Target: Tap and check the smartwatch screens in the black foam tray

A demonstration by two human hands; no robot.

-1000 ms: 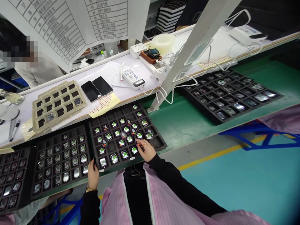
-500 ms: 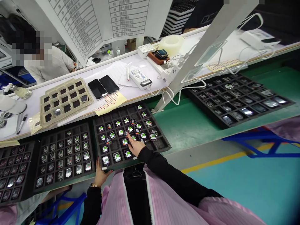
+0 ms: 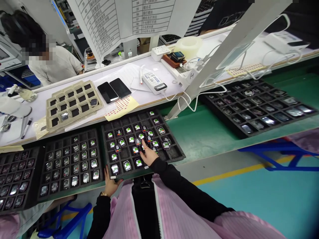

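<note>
Right hand [image 3: 149, 155] over the work tray [image 3: 176, 151], in from the near edge. Index and thumb stand apart, a watch partly showing between them; cannot tell whether they pinch it. Remaining fingers mostly hidden. Dark-faced watch [image 3: 138, 141] lies in the tray just left of the index fingertip; another, with a lit screen, just left of the thumb.

Left hand [image 3: 111, 184] at the near left corner of the same tray: thumb spread from the fingers, fingers up along the side. Nothing seen in its grasp. One bracelet on that wrist.

Counts. Watches [image 3: 127, 165] in the work tray: more than twenty, exact figure not readable, hand covers some. Near row: three, all lit. White tabs [image 3: 113, 177] on the near edge: two.

Black trays: four in all. Work tray; two on its left, the nearer [image 3: 100, 159] just beside it; one [image 3: 221, 116] well apart on its right. Each holds many pieces.

Shelf behind: two phones [image 3: 107, 92], side by side; one beige tray [image 3: 100, 105] with two pieces in its cells; one white box [image 3: 154, 82]; one roll [image 3: 188, 45]. Across the shelf: one co-worker [image 3: 59, 61], pale top
</note>
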